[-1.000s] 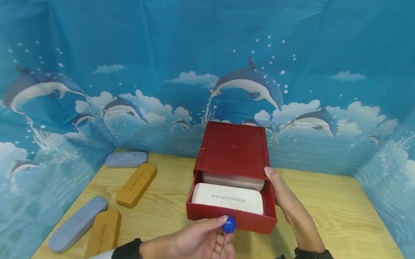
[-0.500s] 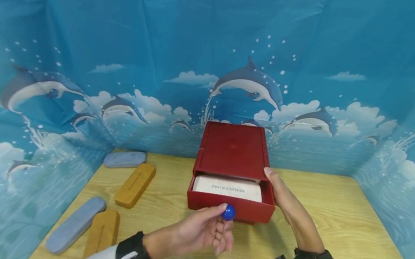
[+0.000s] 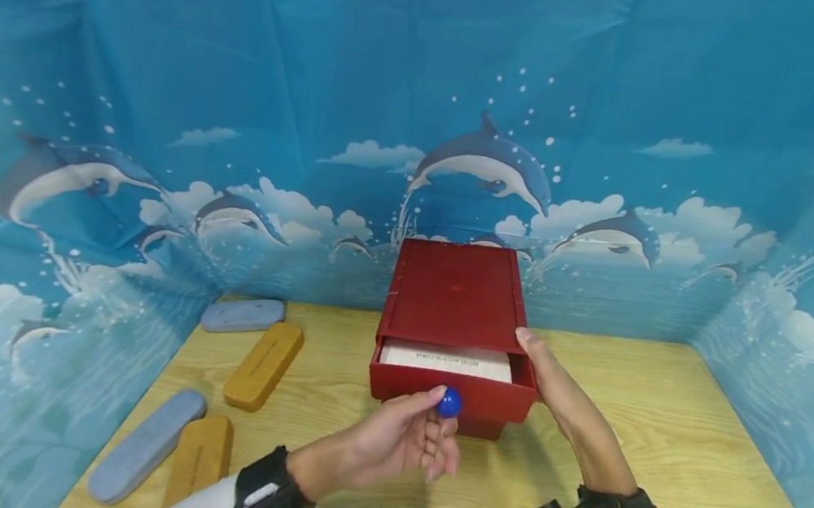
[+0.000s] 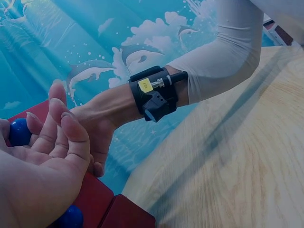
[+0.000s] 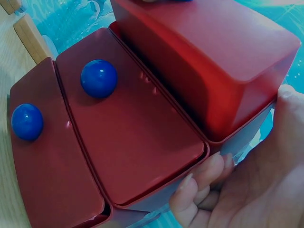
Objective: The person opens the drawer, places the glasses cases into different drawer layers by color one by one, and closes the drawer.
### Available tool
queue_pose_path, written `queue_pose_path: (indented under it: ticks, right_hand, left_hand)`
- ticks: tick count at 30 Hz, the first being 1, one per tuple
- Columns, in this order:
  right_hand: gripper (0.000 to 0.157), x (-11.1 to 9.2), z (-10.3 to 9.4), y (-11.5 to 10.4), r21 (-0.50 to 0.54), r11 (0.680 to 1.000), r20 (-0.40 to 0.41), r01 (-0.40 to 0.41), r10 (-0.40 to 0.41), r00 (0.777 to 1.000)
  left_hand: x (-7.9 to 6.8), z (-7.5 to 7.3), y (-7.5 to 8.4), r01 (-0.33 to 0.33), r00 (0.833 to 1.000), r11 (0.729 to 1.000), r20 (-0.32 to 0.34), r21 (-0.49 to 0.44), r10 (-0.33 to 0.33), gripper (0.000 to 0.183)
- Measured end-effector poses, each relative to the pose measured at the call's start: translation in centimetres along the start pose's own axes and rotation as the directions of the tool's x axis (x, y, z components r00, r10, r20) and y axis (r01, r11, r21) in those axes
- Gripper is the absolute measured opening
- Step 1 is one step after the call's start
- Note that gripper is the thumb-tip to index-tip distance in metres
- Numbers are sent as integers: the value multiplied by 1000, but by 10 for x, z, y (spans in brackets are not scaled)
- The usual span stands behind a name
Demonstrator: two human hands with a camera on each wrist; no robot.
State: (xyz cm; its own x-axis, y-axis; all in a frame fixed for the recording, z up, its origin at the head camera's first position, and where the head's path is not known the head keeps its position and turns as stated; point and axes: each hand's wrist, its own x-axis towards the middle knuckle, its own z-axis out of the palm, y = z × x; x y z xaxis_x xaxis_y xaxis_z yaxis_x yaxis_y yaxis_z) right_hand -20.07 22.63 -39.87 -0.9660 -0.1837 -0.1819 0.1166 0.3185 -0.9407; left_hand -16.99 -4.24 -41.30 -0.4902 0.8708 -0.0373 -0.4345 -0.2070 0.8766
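A red drawer cabinet (image 3: 456, 300) stands at the back middle of the table, its top drawer (image 3: 395, 382) partly pulled out. My left hand (image 3: 407, 442) pinches that drawer's blue knob (image 3: 449, 403) between thumb and fingers. Inside lies a white rounded oblong piece (image 3: 447, 360) with printed lettering, partly covered by the cabinet top. My right hand (image 3: 543, 369) rests against the cabinet's right side, thumb at the upper front edge. In the right wrist view its fingers (image 5: 190, 190) touch the side, loosely bent. Two lower drawers there, including the middle drawer (image 5: 137, 137), are closed.
At the table's left lie two grey-blue rounded oblong pieces, a far one (image 3: 242, 315) and a near one (image 3: 147, 446). Beside them are two orange-brown ones, far (image 3: 264, 365) and near (image 3: 199, 463). A dolphin-printed blue curtain (image 3: 350, 77) borders the wooden table.
The top drawer has slid back into the cabinet, my left hand moving away from me with its knob. Less of the white piece shows. My right hand stays at the cabinet's side.
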Motion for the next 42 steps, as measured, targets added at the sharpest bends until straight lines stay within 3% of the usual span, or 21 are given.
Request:
queue_pose_path:
  ticks: [7,25,42]
  right_hand:
    - [84,0,2,-1,-11,1000,-3,-16,16,1000]
    - [79,2,1,-3,-8,1000,-15,-25,25,1000]
    - [65,2,1,-1,-8,1000,-10,-16,15,1000]
  left_hand:
    - [5,-5,2,-11,1000,1000,-7,5,11,46]
    - [19,-15,8,44,995,999,-91,-2,-44,48]
    - [29,-24,8,10,994,1000,-113,-24,-12,49]
